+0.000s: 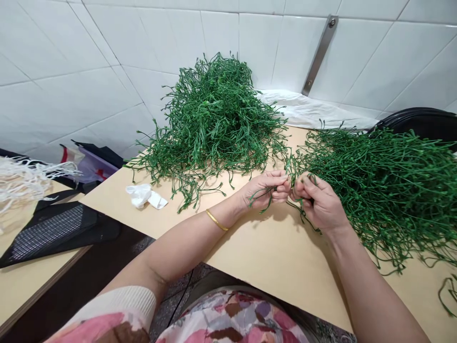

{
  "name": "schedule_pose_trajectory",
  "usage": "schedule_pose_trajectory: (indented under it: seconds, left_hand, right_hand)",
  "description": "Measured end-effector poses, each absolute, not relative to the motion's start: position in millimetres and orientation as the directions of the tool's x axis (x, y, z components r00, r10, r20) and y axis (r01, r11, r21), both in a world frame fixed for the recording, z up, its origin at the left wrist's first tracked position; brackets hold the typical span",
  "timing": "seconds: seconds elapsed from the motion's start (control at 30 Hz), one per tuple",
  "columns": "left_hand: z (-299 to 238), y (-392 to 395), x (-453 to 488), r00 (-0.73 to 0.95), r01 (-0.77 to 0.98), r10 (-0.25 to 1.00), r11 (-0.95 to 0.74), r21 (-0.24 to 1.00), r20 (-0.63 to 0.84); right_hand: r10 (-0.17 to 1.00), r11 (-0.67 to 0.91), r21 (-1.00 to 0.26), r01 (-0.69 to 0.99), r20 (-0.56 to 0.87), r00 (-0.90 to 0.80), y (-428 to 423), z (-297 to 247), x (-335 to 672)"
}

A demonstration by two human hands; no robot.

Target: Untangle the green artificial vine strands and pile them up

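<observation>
My left hand point(267, 189) and my right hand point(319, 202) meet over the middle of a light wooden table point(271, 257). Both are pinched shut on thin green plastic stems point(290, 167) that rise between the fingertips. A few loose stem ends hang below my left hand's fingers. A tall heap of the same green stems point(214, 119) lies behind my left hand. A wider, flatter heap of green stems point(385, 186) spreads right of my right hand and touches it. A gold bangle point(216, 220) circles my left wrist.
A crumpled white scrap point(145, 195) lies on the table left of the tall heap. White sheeting point(314, 110) lines the tiled wall. A black chair back point(421, 121) shows at far right. A second table at left carries a black mesh bag point(53, 231) and white strands point(24, 178).
</observation>
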State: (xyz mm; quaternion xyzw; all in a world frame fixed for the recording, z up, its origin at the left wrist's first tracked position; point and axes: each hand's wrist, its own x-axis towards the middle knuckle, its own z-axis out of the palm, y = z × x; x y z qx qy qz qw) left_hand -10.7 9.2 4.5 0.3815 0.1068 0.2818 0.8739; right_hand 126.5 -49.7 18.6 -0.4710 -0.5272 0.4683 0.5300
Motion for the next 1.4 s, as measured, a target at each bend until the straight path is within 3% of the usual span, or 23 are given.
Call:
schedule_pose_trajectory:
  seconds: [0.13,0.27,0.37,0.47,0.57,0.73,0.83,1.0,1.2,1.4]
  left_hand:
    - [-1.0,16.7,-8.9,0.721,-0.487,0.692,0.532,0.693,-0.025]
    - [-8.6,26.8,-6.6,0.554,-0.495,0.819,0.466,0.733,-0.147]
    - [-10.5,29.0,-5.4,0.484,-0.480,0.864,0.395,0.783,-0.139]
    - [-10.1,27.8,-5.1,0.473,-0.479,0.876,0.346,0.807,-0.095]
    - [-9.7,26.2,-5.6,0.474,-0.453,0.879,0.303,0.838,-0.061]
    - [-8.7,21.2,-5.6,0.491,-0.415,0.871,0.256,0.873,-0.023]
    - [-6.3,17.2,-5.4,0.498,-0.383,0.867,0.224,0.896,-0.004]
    - [-1.5,15.2,-7.0,0.422,-0.291,0.904,0.072,0.954,0.060]
    - [-4.0,18.3,-7.0,0.322,-0.229,0.940,-0.036,0.973,0.111]
    - [-4.4,15.7,-6.2,0.270,-0.195,0.954,-0.078,0.978,0.130]
  right_hand:
    - [0.980,0.173,-0.981,-0.090,0.162,0.116,-48.5,22.5,126.2]
    - [0.948,0.244,-0.970,-0.011,0.236,0.215,-43.7,16.2,131.7]
    - [0.940,0.247,-0.968,0.048,0.252,0.229,-42.0,10.5,132.7]
    - [0.926,0.237,-0.920,0.311,0.311,0.215,-43.9,9.0,130.0]
    - [0.910,0.212,-0.769,0.603,0.381,0.166,-46.7,8.7,127.0]
    - [0.891,0.242,-0.563,0.790,0.452,0.048,-45.4,2.5,125.6]
    - [0.893,0.245,-0.495,0.834,0.451,0.005,-43.4,-0.8,124.1]
    - [0.923,0.243,-0.497,0.833,0.383,-0.041,-42.4,-2.0,118.9]
    - [0.895,0.242,-0.456,0.857,0.445,-0.016,-45.1,-1.0,118.7]
    - [0.891,0.169,-0.329,0.929,0.455,0.000,-48.2,-0.6,113.8]
